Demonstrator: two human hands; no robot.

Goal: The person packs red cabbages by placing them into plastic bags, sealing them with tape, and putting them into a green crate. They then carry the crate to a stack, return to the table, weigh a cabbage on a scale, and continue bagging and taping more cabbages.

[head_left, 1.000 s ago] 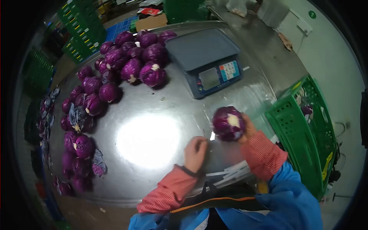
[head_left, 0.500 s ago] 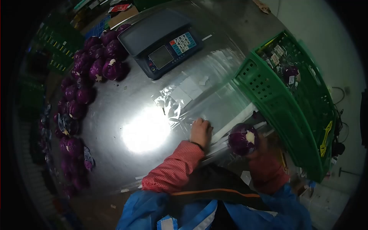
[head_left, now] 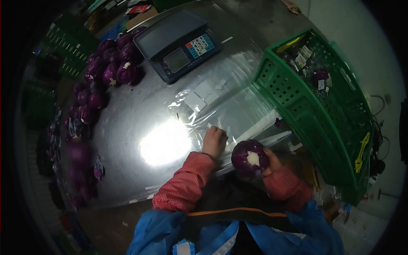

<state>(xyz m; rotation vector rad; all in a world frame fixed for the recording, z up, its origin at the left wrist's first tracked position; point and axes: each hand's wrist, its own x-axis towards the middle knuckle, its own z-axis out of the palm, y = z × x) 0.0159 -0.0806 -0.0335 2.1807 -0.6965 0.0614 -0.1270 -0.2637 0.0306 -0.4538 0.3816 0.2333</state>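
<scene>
A red cabbage (head_left: 247,158) with its pale cut stem facing up is in my right hand (head_left: 272,162), whose fingers wrap its right side near the table's front edge. My left hand (head_left: 214,141) has its fingers curled down on the near edge of the clear plastic film (head_left: 231,112), which lies in flat sheets over the table. What the left fingertips pinch is partly hidden by the hand. Small white paper pieces (head_left: 204,90) show on or under the film.
A digital scale (head_left: 182,53) stands at the back. More red cabbages (head_left: 110,73) line the table's left side. To the right is a green crate (head_left: 297,95) with wrapped, labelled cabbage inside. A bright glare covers part of the metal table (head_left: 123,114).
My right hand has brought the cabbage leftward, closer to the left hand. My left hand has shifted slightly left and up. The view has shifted a little.
</scene>
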